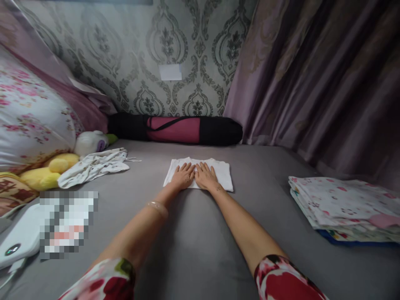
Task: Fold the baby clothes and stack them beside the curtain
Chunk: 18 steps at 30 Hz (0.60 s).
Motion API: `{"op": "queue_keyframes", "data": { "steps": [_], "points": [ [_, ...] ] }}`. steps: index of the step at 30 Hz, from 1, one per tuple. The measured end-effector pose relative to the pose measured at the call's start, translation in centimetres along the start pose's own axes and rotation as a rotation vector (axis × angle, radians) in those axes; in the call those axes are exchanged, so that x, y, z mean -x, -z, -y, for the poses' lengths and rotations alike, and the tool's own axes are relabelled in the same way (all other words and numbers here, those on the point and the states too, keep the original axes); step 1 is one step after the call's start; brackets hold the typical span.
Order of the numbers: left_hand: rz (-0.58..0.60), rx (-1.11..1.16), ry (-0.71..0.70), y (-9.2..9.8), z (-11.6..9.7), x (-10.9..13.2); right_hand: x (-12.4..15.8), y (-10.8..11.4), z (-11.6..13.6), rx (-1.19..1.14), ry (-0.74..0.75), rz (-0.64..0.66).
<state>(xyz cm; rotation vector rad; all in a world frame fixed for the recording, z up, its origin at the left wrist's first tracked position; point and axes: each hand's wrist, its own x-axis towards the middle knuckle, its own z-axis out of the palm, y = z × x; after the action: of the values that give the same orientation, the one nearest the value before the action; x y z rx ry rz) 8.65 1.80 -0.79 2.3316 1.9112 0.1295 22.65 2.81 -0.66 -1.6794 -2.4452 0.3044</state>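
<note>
A folded white cloth [223, 171], perhaps a garment, lies flat on the grey bed sheet [193, 233] in front of me. My left hand [183, 176] rests palm down on its left half, fingers stretched forward. Beside it, my right hand [206, 176] presses flat on the middle of the same cloth. The two hands nearly touch along their inner sides. Neither one grips anything. A pale bangle [158, 208] circles my left forearm.
Folded patterned fabrics [346, 206] are stacked at the right. Leftward lie a crumpled spotted cloth [96, 166], a yellow plush toy [46, 173] and a white power bank [21, 233] with a cable. A long black and maroon bag [175, 129] lies along the wall.
</note>
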Motion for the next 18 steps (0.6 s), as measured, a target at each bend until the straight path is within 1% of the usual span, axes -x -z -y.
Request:
{"op": "queue_keyframes", "data": {
  "steps": [2,5,6,9,12,16,18],
  "points": [
    [-0.028,-0.032,0.009,0.1,0.4,0.0,0.1,0.3,-0.5,0.002,0.002,-0.005],
    [-0.151,-0.082,0.070,-0.2,1.5,0.1,0.5,0.3,-1.3,0.036,-0.030,-0.088],
    [-0.172,-0.083,0.091,-0.4,1.9,0.2,0.7,0.1,-1.6,0.043,-0.043,-0.107],
    [-0.147,-0.057,0.111,-1.1,2.6,0.2,1.0,-0.4,-1.9,0.046,-0.060,-0.130],
    [-0.118,-0.040,0.120,-1.4,2.8,0.1,1.2,-0.8,-1.9,0.042,-0.056,-0.154],
    [-0.060,-0.018,0.148,-1.1,2.6,-0.1,1.1,-0.7,-1.8,0.023,-0.056,-0.151],
    [-0.018,-0.014,0.155,-0.6,2.5,-0.2,1.0,-0.4,-2.0,0.008,-0.053,-0.120]
  ]
}}
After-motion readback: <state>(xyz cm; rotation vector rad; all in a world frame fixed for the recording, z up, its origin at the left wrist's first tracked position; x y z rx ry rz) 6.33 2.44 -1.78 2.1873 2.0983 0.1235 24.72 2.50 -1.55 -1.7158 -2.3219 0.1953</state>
